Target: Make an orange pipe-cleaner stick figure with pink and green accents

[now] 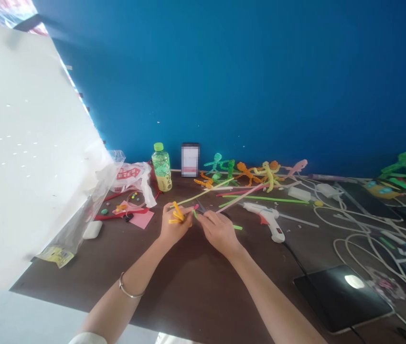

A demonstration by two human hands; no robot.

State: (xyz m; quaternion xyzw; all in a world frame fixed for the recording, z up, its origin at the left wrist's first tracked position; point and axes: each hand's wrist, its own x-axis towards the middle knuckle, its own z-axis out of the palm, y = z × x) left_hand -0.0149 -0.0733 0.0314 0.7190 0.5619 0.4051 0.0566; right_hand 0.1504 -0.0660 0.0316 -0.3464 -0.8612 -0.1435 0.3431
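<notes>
My left hand point(173, 224) is closed around a small yellow-orange pipe cleaner piece point(177, 214), bent into loops that stick up between the fingers. My right hand point(217, 229) meets it fingertip to fingertip and pinches a thin green and pink pipe cleaner end point(195, 210) at the joint. Both hands hover just above the dark brown table point(196, 286). A short green pipe cleaner scrap point(238, 227) lies beside my right hand. A silver bangle point(128, 290) sits on my left wrist.
A white glue gun point(267, 219) lies right of my hands, long pipe cleaners point(260, 198) behind them. Pipe cleaner figures point(253, 172), a green bottle point(162, 167) and a phone point(190, 159) stand by the blue wall. A tablet point(342, 296) and white cables point(353, 224) lie right; a plastic bag point(81, 215) lies left.
</notes>
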